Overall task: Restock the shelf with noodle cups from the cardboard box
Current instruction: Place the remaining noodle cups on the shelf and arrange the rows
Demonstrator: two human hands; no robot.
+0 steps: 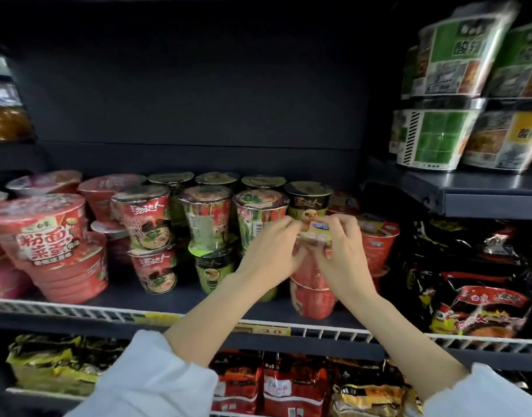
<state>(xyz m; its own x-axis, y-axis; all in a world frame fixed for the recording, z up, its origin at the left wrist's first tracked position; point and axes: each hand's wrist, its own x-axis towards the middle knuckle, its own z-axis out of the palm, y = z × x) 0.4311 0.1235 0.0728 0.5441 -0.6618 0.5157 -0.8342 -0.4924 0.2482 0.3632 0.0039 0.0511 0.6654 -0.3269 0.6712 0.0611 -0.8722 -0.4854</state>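
Setting a red noodle cup (311, 266) onto the stack, that's the step in hand: both hands are on it, the left hand (269, 257) curled round its left side and the right hand (341, 260) round its right, fingertips pinching at the lid rim, where a small blue-and-yellow label shows but is too blurred to read. The cup sits on top of another red cup (314, 302) near the front of the middle shelf (180, 299), right of centre, just in front of a dark cup with a green lid (308, 203). By my reckoning the next move calls for seating it square on the one beneath, then letting go gently so the stack doesn't tip into its neighbours. The cardboard box is not in view. To the left stand rows of stacked red and green cups (147, 218), their white brush lettering too smeared to read with confidence. Far left, a big red bowl (48, 233) reads 粉面菜蛋. Along the shelf edge a yellow price tag (269, 330) shows ".30". Off right, black-and-red noodle bags (481, 308); above them, green-labelled tubs (433, 136), with 酸 legible.
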